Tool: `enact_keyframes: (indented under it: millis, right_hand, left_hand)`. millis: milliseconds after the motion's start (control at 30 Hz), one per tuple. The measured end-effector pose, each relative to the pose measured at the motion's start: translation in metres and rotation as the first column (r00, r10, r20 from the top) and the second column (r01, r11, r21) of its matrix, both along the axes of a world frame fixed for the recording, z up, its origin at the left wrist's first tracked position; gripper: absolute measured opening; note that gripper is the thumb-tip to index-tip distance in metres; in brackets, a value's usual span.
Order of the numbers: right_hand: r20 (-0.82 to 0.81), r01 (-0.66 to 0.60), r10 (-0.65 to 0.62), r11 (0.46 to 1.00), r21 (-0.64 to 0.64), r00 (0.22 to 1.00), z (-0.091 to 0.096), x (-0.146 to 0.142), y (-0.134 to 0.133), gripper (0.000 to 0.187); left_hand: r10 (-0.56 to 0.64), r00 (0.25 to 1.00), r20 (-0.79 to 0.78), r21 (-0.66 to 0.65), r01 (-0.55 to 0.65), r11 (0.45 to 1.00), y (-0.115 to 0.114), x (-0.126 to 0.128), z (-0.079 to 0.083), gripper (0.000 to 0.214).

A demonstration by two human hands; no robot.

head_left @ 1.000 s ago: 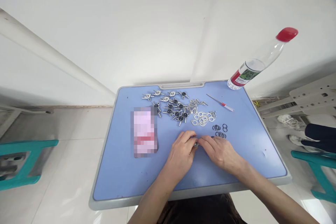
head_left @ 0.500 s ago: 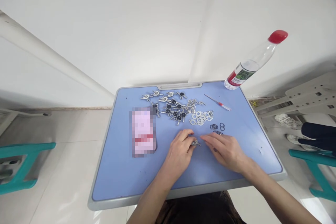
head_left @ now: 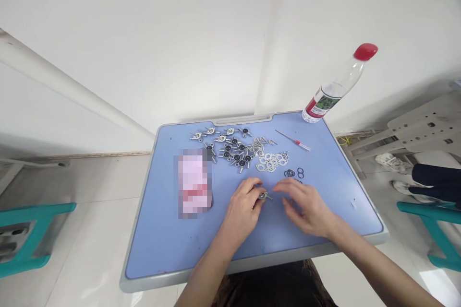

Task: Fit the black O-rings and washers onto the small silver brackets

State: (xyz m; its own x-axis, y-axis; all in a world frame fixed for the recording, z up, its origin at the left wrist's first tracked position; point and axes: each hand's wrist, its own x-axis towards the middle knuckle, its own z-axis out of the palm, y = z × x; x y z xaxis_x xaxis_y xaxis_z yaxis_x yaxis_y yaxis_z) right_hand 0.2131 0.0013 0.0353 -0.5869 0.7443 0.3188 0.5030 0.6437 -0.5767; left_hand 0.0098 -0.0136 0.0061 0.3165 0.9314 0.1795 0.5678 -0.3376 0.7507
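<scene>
Left hand: The left hand (head_left: pixel 243 211) lay low over the table, curled, with its fingers (head_left: pixel 252 184) bent toward the small metal part.

Right hand: The right hand (head_left: pixel 306 206) sat to the right of that part, arched above the tabletop, its fingers (head_left: pixel 284 187) loosely spread and holding nothing.

Fingers: The left fingers were together and clamped on the left end of the part. The right fingertips were apart from one another and just beside the part, not touching it.

Small part: The small metal part (head_left: pixel 264 195) lay between the hands, at the left fingertips, with a thin metal tab pointing right. Its finer details were too small to tell.

Table: The blue table (head_left: pixel 162 249) had a gray rim, and both forearms reached over its near edge.

Loose parts: Beyond the hands lay a scattered group of winged metal parts (head_left: pixel 230 148) with dark centers. To their right were flat metal gaskets (head_left: pixel 270 162) and small black rings (head_left: pixel 293 173).

Other things: A thin screwdriver (head_left: pixel 293 140) with a red band lay near the far edge. A clear plastic bottle (head_left: pixel 333 88) with a red cap leaned at the far right corner. A blurred pink packet (head_left: pixel 192 184) lay left of the hands.

Nearby: Past the table's right side, another person's dark-trousered legs (head_left: pixel 434 184) and white shoes (head_left: pixel 392 163) showed on the floor.
</scene>
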Motion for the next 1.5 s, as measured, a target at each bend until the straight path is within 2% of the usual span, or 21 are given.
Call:
enact_keyframes:
  millis: [33,100,200,267,433,533,600,767,867,1333,1500]
  right_hand:
    - [-0.079,0.034,-0.044,0.992,-0.125,0.996,0.009,0.0,0.002,0.024]
    - [-0.187,0.053,-0.113,0.954,-0.296,0.976,0.025,0.0,0.009,0.022]
    - [-0.356,-0.081,-0.113,0.87,-0.487,0.928,0.034,-0.006,0.02,0.025]
    - [-0.432,-0.128,-0.137,0.838,-0.53,0.891,0.029,-0.011,0.027,0.027]
    - [-0.426,-0.007,-0.284,0.826,-0.564,0.859,0.007,-0.017,0.034,0.028]
    - [-0.482,-0.075,-0.29,0.792,-0.606,0.827,-0.001,-0.014,0.032,0.026]
    - [-0.5,-0.102,-0.269,0.797,-0.595,0.823,-0.003,-0.012,0.031,0.024]
    - [-0.439,-0.066,-0.162,0.885,-0.46,0.884,-0.001,-0.013,0.029,0.023]
    - [-0.409,-0.079,-0.099,0.915,-0.396,0.907,0.001,-0.013,0.027,0.024]
    - [-0.293,-0.096,0.01,0.956,-0.279,0.956,0.0,-0.015,0.026,0.024]
    - [-0.268,-0.117,0.061,0.974,-0.197,0.962,0.003,-0.017,0.027,0.021]
  left_hand:
    - [-0.002,1.0,0.003,-0.004,0.002,1.0,0.0,0.0,0.0,0.019]
    - [-0.003,1.0,0.004,-0.014,0.003,1.0,0.0,0.0,0.001,0.017]
    - [0.002,1.0,-0.009,-0.011,-0.002,1.0,0.002,0.0,0.001,0.017]
    - [0.003,0.999,-0.034,0.018,-0.002,1.0,0.003,0.0,0.002,0.016]
    - [-0.013,0.994,-0.11,0.069,0.021,0.997,0.006,0.0,0.003,0.014]
    - [-0.011,0.992,-0.128,0.046,0.017,0.999,0.007,0.0,0.004,0.013]
    - [-0.014,0.991,-0.13,0.027,0.017,0.999,0.007,0.0,0.005,0.014]
    - [-0.012,0.992,-0.127,0.006,0.013,1.0,0.008,0.0,0.005,0.016]
    - [-0.009,0.992,-0.128,-0.001,0.009,1.0,0.009,0.0,0.003,0.019]
    - [-0.011,0.995,-0.096,-0.041,0.007,0.999,0.01,0.002,0.004,0.02]
    - [-0.011,0.996,-0.083,-0.045,0.008,0.999,0.01,0.002,0.004,0.019]
